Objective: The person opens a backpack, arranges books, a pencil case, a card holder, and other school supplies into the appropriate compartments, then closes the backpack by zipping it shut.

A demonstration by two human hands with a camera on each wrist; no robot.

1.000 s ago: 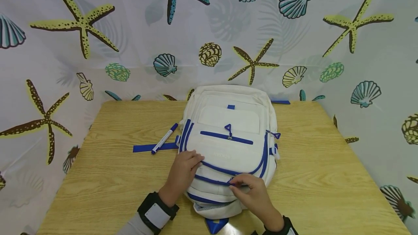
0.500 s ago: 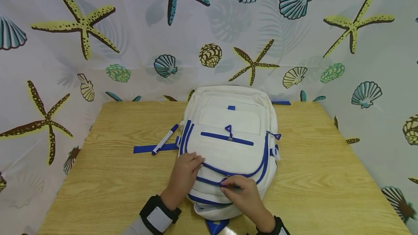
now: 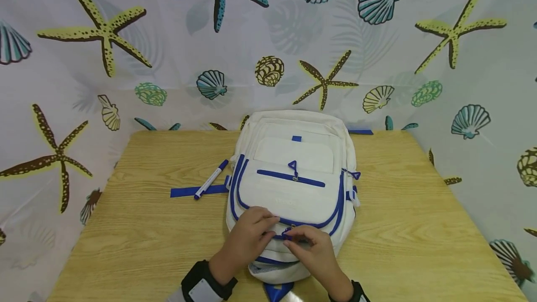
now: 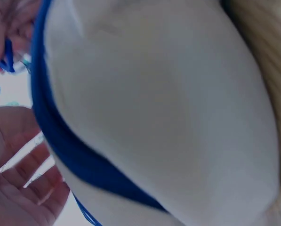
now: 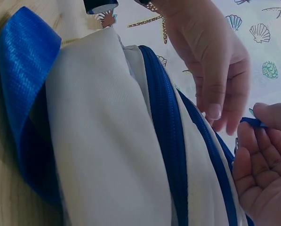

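A white backpack [image 3: 293, 190] with blue zippers lies flat on the wooden table [image 3: 419, 227]. My left hand [image 3: 262, 223] rests with straight fingers on its lower front, pressing the fabric beside the zipper. My right hand [image 3: 289, 236] pinches a small blue zipper pull [image 3: 287, 232] just right of the left fingertips. In the right wrist view the pull [image 5: 253, 122] sits between thumb and finger, and the left hand [image 5: 215, 70] hangs over the blue zipper [image 5: 166, 132]. The left wrist view shows white backpack fabric [image 4: 168, 117] and the left palm [image 4: 18, 188].
A white marker with blue ends [image 3: 211, 178] lies across a blue strap [image 3: 184, 191] left of the backpack. A blue handle loop [image 3: 277, 290] pokes out at the near edge. A sea-pattern curtain [image 3: 126, 59] encloses the table on three sides.
My right hand has drawn the zipper pull leftward along the lower zipper. My left hand has slid right and nearer, so the two hands now almost meet.
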